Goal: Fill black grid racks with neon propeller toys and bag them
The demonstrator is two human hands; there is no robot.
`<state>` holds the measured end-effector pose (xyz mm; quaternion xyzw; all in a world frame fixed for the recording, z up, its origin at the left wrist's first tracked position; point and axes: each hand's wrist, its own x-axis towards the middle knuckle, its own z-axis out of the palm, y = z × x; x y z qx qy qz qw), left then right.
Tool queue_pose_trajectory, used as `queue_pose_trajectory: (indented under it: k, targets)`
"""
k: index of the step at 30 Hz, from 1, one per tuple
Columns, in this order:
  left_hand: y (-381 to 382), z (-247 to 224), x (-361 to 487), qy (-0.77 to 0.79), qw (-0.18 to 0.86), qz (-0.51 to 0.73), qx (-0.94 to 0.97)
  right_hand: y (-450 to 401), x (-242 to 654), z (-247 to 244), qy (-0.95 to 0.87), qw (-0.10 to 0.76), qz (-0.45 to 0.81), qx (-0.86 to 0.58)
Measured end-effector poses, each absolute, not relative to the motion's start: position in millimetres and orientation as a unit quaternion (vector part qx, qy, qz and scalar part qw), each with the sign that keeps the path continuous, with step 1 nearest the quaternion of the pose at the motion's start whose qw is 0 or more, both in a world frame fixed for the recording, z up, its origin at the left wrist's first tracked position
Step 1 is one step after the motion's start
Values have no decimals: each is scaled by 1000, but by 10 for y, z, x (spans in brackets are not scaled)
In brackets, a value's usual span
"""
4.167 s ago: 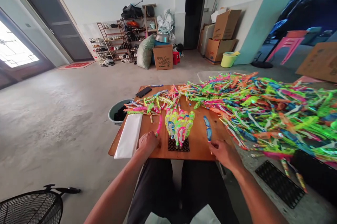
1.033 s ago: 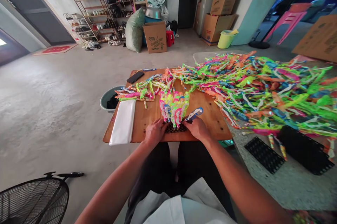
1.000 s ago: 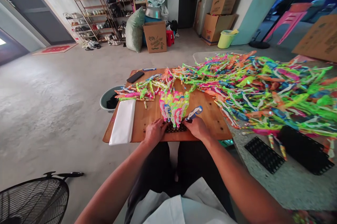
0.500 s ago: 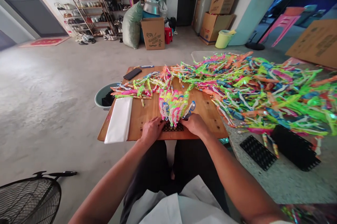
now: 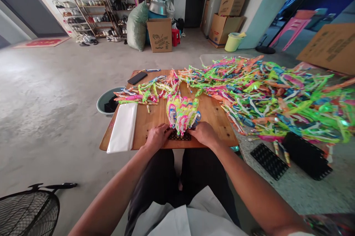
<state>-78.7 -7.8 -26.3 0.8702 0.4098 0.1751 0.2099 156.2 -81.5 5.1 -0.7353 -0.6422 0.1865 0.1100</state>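
On the wooden board in front of me lies a black perforated tray (image 5: 180,137). A dense bunch of neon plastic pieces (image 5: 181,112) stands upright in its holes, in pink, yellow, green and white. My left hand (image 5: 157,136) grips the tray's left edge, fingers closed. At the right edge, my right hand (image 5: 204,133) is closed around the base of a blue plastic piece (image 5: 198,116) on the outside of the bunch. Its fingertips are partly hidden there.
A large heap of similar pieces (image 5: 266,95) covers the right side, with a smaller pile (image 5: 151,92) behind the tray. Black trays (image 5: 306,156) lie at right. A white folded sheet (image 5: 122,128), phone (image 5: 137,78) and basin (image 5: 103,107) are left; a fan (image 5: 29,210) stands lower left.
The blue piece at the right edge has gone from leaning outward to standing closer against the bunch. My right hand has shifted slightly inward; my left hand stays at the tray.
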Motion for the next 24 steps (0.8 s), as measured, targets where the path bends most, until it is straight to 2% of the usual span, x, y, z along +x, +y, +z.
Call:
queue_pose_trajectory:
  k: [12,18,22,24]
  targets:
    - [-88,-322,-784,389,198,200,877,-818,1471,-190,-629,100,186,-748]
    - [-186,-291,-816,417,175,166,876,-906,1500,-103,-649,114,214,-721]
    - [-88,-128,-1035,368,277,96,882,-887,1947,-20,-672,111,373,-631]
    - [95,-5,-1129,355,351,47,865,-736,2200,-19,-645,116,402,-639]
